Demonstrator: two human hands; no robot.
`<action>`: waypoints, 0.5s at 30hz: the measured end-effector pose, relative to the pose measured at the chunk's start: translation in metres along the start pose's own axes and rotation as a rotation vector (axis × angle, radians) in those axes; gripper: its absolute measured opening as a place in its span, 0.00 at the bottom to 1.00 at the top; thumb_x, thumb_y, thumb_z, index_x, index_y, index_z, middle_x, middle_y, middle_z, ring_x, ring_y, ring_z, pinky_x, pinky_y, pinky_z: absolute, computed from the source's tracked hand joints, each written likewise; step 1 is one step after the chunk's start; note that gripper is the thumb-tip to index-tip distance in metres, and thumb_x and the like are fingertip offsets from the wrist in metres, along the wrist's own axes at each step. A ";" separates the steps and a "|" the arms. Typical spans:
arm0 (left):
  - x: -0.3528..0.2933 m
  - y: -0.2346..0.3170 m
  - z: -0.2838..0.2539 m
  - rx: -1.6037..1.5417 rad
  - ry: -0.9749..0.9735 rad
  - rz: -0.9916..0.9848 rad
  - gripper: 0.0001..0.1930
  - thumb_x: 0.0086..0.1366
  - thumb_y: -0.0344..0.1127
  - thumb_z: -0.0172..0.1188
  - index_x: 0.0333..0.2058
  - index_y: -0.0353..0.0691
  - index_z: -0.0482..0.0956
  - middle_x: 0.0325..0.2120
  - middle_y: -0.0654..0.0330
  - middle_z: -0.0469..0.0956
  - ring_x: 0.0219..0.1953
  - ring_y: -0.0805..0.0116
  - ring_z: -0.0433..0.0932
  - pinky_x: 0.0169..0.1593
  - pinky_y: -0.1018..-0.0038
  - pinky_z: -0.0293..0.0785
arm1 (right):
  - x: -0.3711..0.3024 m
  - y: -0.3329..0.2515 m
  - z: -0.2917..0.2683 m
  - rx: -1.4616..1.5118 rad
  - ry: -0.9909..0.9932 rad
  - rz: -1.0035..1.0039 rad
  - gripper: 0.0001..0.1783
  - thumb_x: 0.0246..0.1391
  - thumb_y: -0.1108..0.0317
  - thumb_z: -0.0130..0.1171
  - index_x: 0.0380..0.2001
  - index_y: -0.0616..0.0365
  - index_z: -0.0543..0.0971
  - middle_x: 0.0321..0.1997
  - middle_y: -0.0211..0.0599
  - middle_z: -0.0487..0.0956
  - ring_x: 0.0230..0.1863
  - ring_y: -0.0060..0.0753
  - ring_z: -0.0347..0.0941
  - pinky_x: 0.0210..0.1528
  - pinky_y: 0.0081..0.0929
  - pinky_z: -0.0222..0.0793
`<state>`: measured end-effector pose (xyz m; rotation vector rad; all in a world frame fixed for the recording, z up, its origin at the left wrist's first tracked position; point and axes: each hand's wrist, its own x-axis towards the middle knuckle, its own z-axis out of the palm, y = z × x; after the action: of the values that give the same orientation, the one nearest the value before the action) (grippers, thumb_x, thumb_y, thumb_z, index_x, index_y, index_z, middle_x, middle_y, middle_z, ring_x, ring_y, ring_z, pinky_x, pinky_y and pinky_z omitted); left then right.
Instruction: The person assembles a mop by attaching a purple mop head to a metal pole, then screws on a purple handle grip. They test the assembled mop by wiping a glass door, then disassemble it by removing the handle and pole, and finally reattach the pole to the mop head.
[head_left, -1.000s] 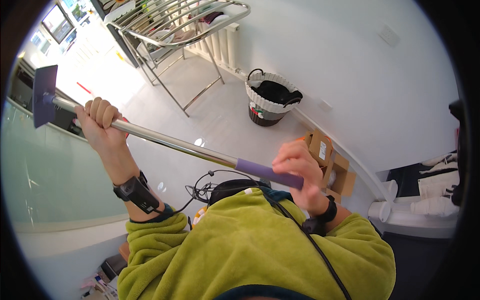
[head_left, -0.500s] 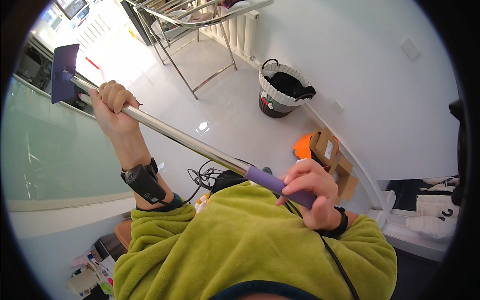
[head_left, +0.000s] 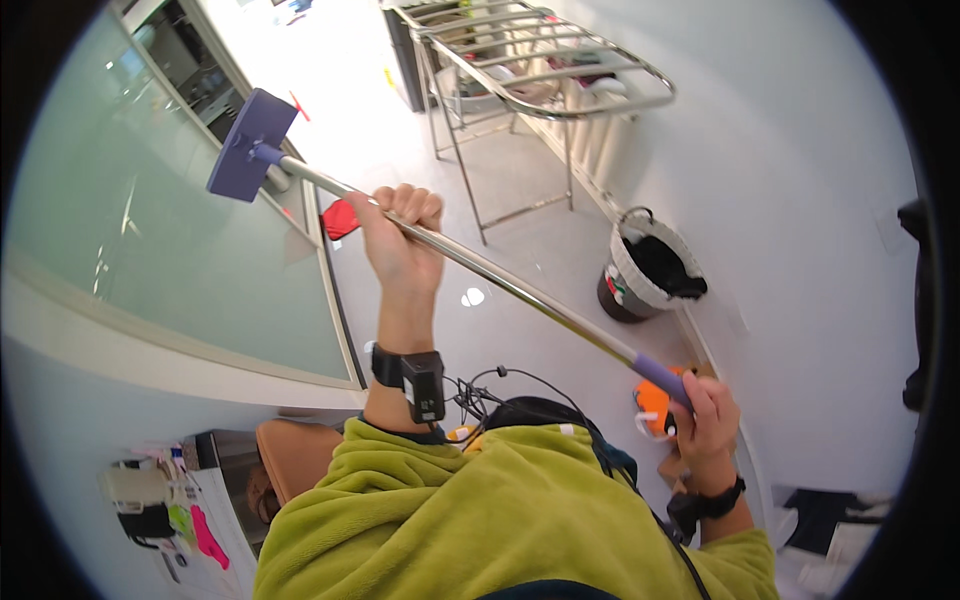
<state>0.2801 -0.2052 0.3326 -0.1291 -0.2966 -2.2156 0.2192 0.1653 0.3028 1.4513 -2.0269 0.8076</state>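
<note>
A flat mop with a steel pole (head_left: 520,288) slants across in front of me, held up off the floor. Its purple rectangular head (head_left: 240,165) is at the upper left, close to a frosted glass panel (head_left: 170,200). My left hand (head_left: 403,235) is closed around the pole a short way below the head. At the lower right end, my right hand (head_left: 708,420) wraps the purple handle grip (head_left: 662,378), covering its tip. Black straps sit on both wrists, the left one carrying a small black box (head_left: 422,385).
A metal drying rack (head_left: 560,105) stands at the far side. Near the right wall is a grey-and-white basket (head_left: 645,275) with black cloth inside. An orange item (head_left: 655,405) lies near my right hand. Black cables (head_left: 480,395) hang at my waist; a brown chair (head_left: 295,455) is at left.
Both hands and the mop have shifted to the right in view, and the scene has turned. My right fingers, loosely bent over the grip before, now close around its end.
</note>
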 end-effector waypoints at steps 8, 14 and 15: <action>-0.016 0.000 0.011 0.147 -0.150 0.043 0.23 0.67 0.56 0.39 0.19 0.46 0.55 0.14 0.69 0.51 0.19 0.75 0.51 0.30 0.75 0.57 | -0.012 -0.002 -0.002 1.685 -0.953 1.546 0.16 0.57 0.61 0.52 0.38 0.65 0.75 0.15 0.31 0.67 0.13 0.22 0.60 0.16 0.20 0.53; -0.020 0.003 0.027 0.249 -0.088 0.235 0.24 0.66 0.59 0.38 0.20 0.47 0.55 0.14 0.69 0.52 0.17 0.77 0.52 0.26 0.78 0.58 | -0.011 -0.018 0.021 -0.034 -0.114 0.137 0.15 0.54 0.66 0.53 0.42 0.63 0.74 0.24 0.42 0.73 0.20 0.42 0.67 0.22 0.31 0.63; -0.022 0.005 0.030 0.197 -0.056 0.202 0.23 0.66 0.58 0.38 0.20 0.46 0.55 0.14 0.69 0.52 0.16 0.77 0.52 0.23 0.80 0.57 | -0.008 -0.019 0.021 -0.022 -0.076 0.100 0.14 0.54 0.67 0.53 0.42 0.63 0.74 0.24 0.42 0.73 0.20 0.42 0.67 0.22 0.30 0.63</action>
<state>0.2970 -0.1841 0.3581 -0.1085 -0.5088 -1.9733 0.2380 0.1501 0.2857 1.3979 -2.1731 0.7781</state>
